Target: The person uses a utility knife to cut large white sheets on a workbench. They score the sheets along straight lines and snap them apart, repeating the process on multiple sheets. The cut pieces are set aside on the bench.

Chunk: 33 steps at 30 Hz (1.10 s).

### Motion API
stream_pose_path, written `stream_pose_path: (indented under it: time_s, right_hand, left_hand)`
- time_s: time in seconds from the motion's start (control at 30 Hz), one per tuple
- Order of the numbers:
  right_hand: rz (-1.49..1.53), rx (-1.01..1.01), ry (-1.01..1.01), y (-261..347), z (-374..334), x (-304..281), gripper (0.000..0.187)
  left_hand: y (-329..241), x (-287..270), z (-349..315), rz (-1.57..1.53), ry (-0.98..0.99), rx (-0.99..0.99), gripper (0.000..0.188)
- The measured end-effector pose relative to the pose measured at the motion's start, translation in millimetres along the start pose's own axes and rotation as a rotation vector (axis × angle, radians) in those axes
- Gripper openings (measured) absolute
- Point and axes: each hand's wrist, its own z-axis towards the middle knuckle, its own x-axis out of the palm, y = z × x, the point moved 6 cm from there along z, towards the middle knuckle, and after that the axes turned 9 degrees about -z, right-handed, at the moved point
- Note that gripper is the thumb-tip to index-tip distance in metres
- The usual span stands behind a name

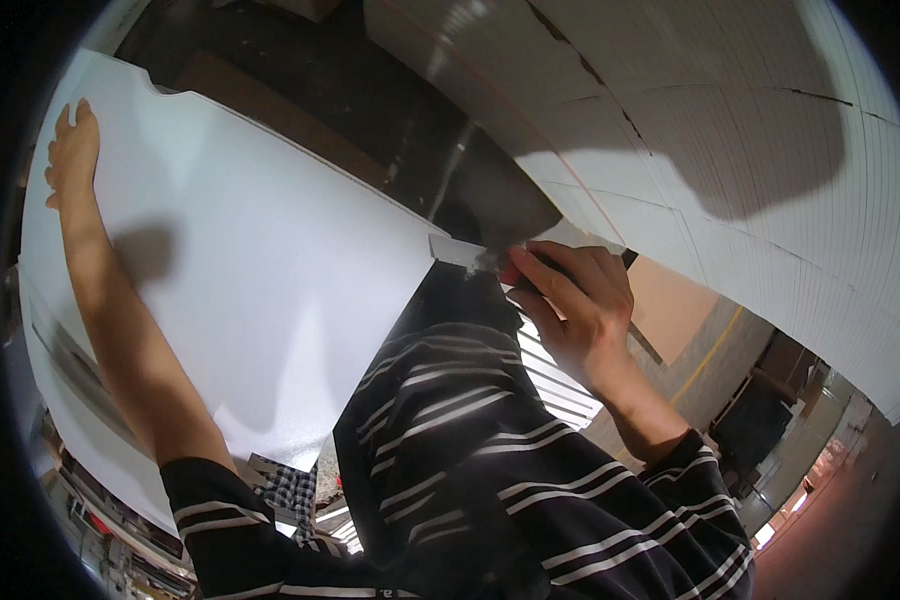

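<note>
A large white panel (260, 240) with a notch in its far edge fills the left side. My left hand (73, 155) lies on it near its far left, fingers spread and palm down. At the panel's right corner, my right hand (580, 300) is closed around a flat-bladed scraper (457, 251). Its pale, wide blade meets or overlaps that corner; whether it touches I cannot tell. A bit of red shows between the fingers, and the rest of the handle is hidden.
A tall stack of white sheets (770, 190) stands at the upper right. Below it lies a flat tan board (675, 305), with a yellow line (708, 353) on the floor alongside. A checkered cloth (288, 490) shows under the panel's near edge. Dark items (755, 425) stand at the right.
</note>
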Motion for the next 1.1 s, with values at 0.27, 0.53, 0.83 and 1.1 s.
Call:
stream_pose_path:
  time_s: [0.27,0.53,0.83,1.1]
  right_hand:
    - [-0.025,-0.015,-0.031,-1,7,0,0.046]
    - [-0.051,-0.014,-0.053,4,15,-1,0.035]
    - [-0.067,-0.05,-0.067,2,21,3,0.034]
    - [-0.05,-0.093,-0.072,1,34,4,0.031]
  left_hand:
    - [5,7,0,0.003,-0.026,0.053,0.071]
    - [0,2,-9,0.023,-0.037,0.06,0.069]
    - [-3,3,-17,0.029,-0.048,0.095,0.07]
    - [-9,0,-25,0.035,-0.049,0.128,0.068]
